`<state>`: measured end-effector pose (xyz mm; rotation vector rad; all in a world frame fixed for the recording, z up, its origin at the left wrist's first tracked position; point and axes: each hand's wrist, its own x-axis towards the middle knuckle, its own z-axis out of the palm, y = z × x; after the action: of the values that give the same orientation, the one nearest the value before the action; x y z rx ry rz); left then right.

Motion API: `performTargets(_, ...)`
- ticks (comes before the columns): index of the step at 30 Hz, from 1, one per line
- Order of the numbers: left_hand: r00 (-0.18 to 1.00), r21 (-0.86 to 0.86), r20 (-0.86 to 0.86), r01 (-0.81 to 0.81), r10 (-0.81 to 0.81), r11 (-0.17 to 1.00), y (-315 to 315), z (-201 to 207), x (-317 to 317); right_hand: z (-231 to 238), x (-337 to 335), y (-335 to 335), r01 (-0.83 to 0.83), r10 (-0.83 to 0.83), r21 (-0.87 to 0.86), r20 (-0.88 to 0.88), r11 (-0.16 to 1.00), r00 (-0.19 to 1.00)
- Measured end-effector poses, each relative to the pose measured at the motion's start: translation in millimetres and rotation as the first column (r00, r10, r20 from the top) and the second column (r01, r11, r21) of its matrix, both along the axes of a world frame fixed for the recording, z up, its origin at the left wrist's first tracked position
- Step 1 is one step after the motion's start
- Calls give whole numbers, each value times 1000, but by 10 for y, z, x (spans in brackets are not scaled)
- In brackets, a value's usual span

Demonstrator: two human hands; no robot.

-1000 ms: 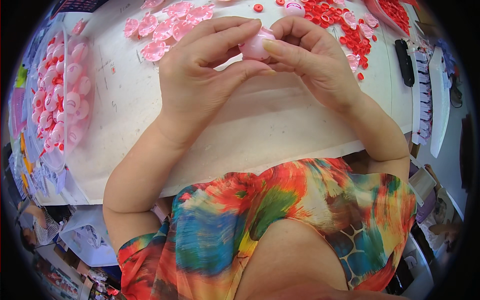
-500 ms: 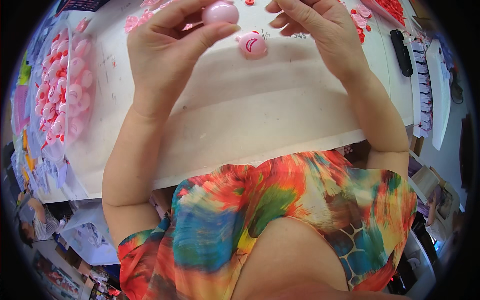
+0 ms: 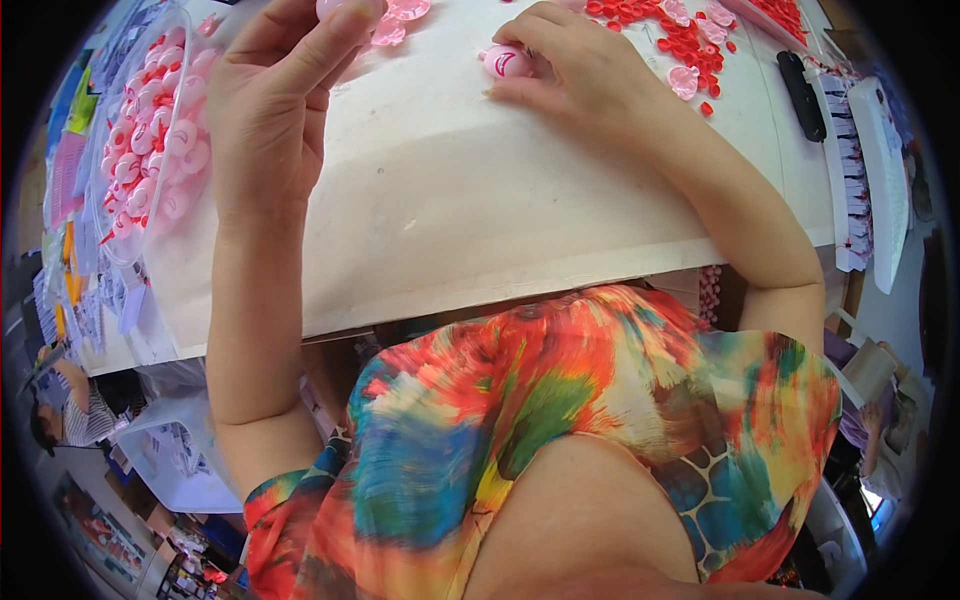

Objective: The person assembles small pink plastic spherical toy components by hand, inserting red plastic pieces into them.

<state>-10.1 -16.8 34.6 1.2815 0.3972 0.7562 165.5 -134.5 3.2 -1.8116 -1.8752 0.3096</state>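
My left hand (image 3: pixel 285 95) is raised at the upper left, its thumb and fingers closed round a glossy pink ball (image 3: pixel 345 8) that the top edge of the view partly cuts off. Further right, my right hand (image 3: pixel 580 80) reaches over the white table (image 3: pixel 430 230). Its thumb and fingers are closed about a second pink plastic ball (image 3: pixel 507 62), which has a dark pink crescent on its front and a small nub at its left side. Light pink translucent flower-like pieces (image 3: pixel 405 12) lie between the two hands.
A clear bin (image 3: pixel 185 60) full of pink balls with red parts stands at the left. Small red rings (image 3: pixel 705 65) and pink clear pieces (image 3: pixel 684 82) are scattered at the upper right. A black object (image 3: pixel 800 95) lies by a white rack (image 3: pixel 848 180). Other people are at both lower sides.
My left hand has moved left and up with its pink ball. My right hand, empty before, has come down onto the ball with the crescent and closed on it. The view has shifted slightly.
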Motion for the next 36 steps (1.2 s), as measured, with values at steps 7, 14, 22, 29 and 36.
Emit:
performTargets(7,978,-72,183,-87,99,994,138,-375,124,-16,213,-26,-111,114,138,-13,984,993)
performTargets(14,990,-203,143,23,6,979,242,-601,194,68,528,-43,-348,348,-14,91,937,933)
performTargets(22,997,-219,77,15,2,976,175,-527,199,57,510,24,-148,151,-51,78,988,985)
performTargets(29,992,-253,129,19,15,967,280,-611,98,58,600,104,-156,140,117,133,981,981)
performTargets(36,997,-293,74,12,10,956,239,-552,45,38,657,173,42,-52,-48,-233,998,971)
